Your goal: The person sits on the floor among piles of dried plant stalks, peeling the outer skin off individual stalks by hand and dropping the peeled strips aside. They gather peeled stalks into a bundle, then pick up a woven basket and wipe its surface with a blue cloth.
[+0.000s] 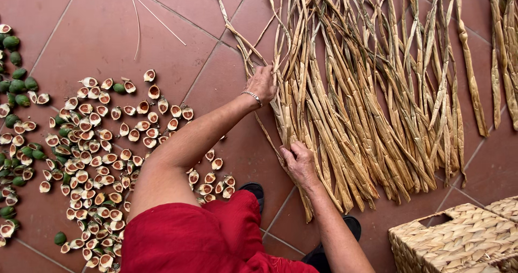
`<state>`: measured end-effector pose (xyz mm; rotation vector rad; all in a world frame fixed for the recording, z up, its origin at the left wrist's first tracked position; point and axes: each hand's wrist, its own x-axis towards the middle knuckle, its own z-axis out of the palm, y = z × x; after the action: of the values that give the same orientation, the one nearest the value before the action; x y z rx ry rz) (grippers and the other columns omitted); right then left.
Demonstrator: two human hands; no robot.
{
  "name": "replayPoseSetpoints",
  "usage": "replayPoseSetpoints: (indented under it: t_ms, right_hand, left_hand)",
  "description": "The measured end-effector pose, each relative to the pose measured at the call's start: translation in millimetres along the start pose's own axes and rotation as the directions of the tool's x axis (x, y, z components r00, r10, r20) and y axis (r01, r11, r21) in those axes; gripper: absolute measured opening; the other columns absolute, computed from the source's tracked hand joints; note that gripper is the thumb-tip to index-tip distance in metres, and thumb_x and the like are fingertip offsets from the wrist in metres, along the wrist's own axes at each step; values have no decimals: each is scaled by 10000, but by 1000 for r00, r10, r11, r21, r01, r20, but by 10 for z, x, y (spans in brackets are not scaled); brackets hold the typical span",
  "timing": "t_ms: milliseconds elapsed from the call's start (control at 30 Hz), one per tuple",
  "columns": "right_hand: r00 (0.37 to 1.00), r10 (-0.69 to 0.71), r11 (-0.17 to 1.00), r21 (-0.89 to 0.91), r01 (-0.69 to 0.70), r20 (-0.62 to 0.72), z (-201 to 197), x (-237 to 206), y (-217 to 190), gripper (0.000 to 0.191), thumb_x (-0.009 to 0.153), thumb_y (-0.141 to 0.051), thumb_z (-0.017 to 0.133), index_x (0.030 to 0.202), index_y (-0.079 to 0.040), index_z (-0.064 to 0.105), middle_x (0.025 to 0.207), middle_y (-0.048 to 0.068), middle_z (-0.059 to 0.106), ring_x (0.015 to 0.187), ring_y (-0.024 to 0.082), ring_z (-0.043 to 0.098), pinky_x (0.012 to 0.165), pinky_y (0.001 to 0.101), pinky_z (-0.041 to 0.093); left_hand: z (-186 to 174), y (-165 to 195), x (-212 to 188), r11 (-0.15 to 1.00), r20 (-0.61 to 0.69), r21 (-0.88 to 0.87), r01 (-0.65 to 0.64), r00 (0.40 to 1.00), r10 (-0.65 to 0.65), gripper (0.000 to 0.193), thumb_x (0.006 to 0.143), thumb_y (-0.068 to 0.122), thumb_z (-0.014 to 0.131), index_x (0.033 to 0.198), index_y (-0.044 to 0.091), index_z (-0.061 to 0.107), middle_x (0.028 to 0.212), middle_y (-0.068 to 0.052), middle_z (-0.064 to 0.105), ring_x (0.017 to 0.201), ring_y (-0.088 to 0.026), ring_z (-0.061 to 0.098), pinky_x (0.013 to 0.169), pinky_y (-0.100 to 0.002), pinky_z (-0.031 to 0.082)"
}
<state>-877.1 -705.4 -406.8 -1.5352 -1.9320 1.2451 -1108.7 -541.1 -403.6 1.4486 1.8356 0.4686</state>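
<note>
Two bare hands work at the near edge of a spread of dried plant strips laid in long rows on the red tiled floor. Nearest the viewer, a red garment covers the person's lap, and black shoes show just beyond it. The right hand presses down on the lower ends of the leftmost strips, fingers curled over them in a loose grasp. Farther out, the left hand, with a silver bracelet at the wrist, closes around a few strips higher up the same bunch. At the lower right corner stands a woven basket with a handle slot. To the left lie many halved nut husks, cut sides up, with whole green fruits scattered along the far left edge.
</note>
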Motion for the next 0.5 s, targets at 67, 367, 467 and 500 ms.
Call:
replayPoseSetpoints:
  t_ms: [67, 367, 467, 500]
  right_hand:
    - [991, -132, 987, 85, 134, -25, -7, -47, 68, 72, 953, -132, 691, 1011, -112, 727, 896, -2, 655, 775, 86, 626, 585, 222, 569]
    - [917, -380, 780, -576, 245, -124, -484, 113, 253, 190, 1001, -52, 746, 1152, -163, 773, 1081, 79, 701, 1086, 223, 604, 955, 363, 542]
    - [783, -573, 686, -664, 297, -241, -630, 313, 32, 243, 891, 2, 757, 939, -233, 794, 1468, 96, 563, 1409, 321, 386, 1185, 456, 386]
    - [758, -605, 673, -665, 324, -243, -682, 365, -61, 258, 901, 7, 757, 909, -248, 791, 1550, 95, 488, 1466, 336, 310, 1208, 467, 337]
  left_hand:
    - [-4, -6, 28, 996, 161, 68, 66, 984, -76, 387, 874, 37, 693, 1242, 98, 587, 991, -45, 551, 894, -189, 560, 785, -329, 511]
    - [-679, -139, -300, 945, -263, -31, -326, 915, 307, 77, 944, 177, 732, 995, 190, 788, 882, -3, 574, 848, -161, 556, 715, -332, 509]
    - [-1049, -112, -502, 790, -218, 213, -575, 760, 612, 101, 956, 150, 714, 1007, 177, 796, 890, -39, 567, 869, -207, 548, 723, -354, 485]
    - [-1108, -90, -591, 721, -164, 284, -633, 708, 687, 114, 952, 142, 704, 1006, 178, 798, 897, -50, 566, 875, -225, 543, 718, -360, 480]
